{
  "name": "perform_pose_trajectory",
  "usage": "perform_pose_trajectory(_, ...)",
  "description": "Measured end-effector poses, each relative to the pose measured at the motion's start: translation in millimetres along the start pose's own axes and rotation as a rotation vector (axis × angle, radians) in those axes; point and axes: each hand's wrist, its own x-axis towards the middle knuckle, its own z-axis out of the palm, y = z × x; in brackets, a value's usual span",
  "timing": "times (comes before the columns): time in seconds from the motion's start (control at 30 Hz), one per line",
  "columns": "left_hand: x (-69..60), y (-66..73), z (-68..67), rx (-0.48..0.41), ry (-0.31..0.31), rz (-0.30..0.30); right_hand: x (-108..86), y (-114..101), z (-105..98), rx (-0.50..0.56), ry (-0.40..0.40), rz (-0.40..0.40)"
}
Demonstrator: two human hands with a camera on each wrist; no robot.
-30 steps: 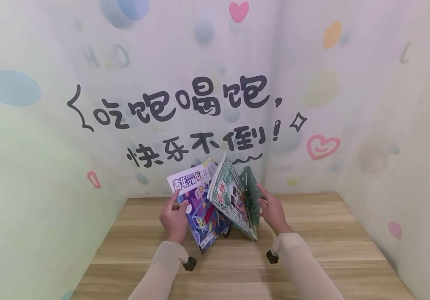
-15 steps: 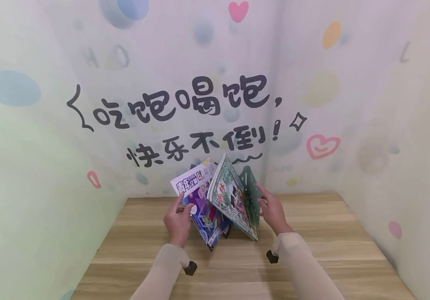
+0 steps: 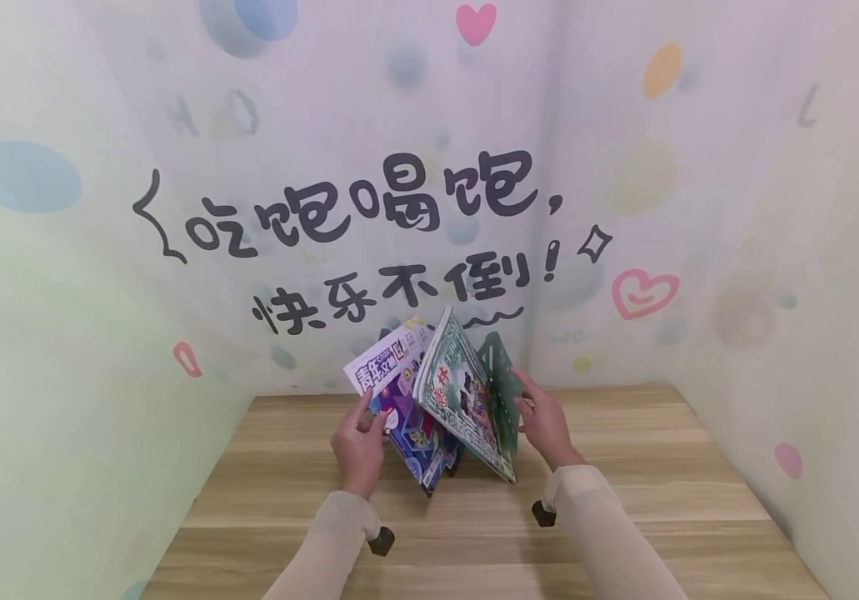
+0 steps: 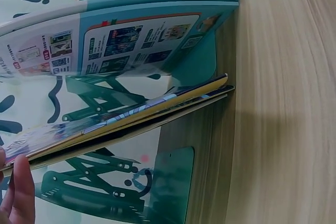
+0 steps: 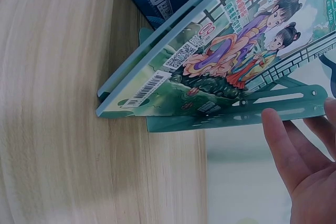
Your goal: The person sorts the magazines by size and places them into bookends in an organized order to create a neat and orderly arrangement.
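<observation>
In the head view my left hand (image 3: 358,448) pinches the left edge of a purple magazine (image 3: 407,417), which leans to one side. The left wrist view shows more than one layer at those fingers (image 4: 23,184). To the right leans a pair of green-covered magazines (image 3: 466,392), tilted the other way. A green metal bookend with an expanding lattice (image 4: 100,182) stands around them. My right hand (image 3: 546,425) touches the outer side of the bookend's right end plate (image 3: 506,392). In the right wrist view its fingers (image 5: 281,140) lie fairly straight along that plate.
The wooden table (image 3: 624,500) runs back to a white wall (image 3: 429,100) printed with large dark characters and coloured shapes. Side walls close in on the left and right. A black device (image 3: 382,542) sits at the left wrist, and another black device (image 3: 544,512) at the right.
My left hand has moved slightly right with the purple magazine, whose lower corner has shifted right and up towards the green magazines. The right hand and the bookend stay where they were.
</observation>
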Motion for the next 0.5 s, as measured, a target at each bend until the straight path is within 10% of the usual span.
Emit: perform_pose_trajectory(0.5, -1.9, -6.3, 5.1, -0.013, -0.064, 0.006, -0.1, 2.0, 1.0, -0.007, 0.02, -0.036)
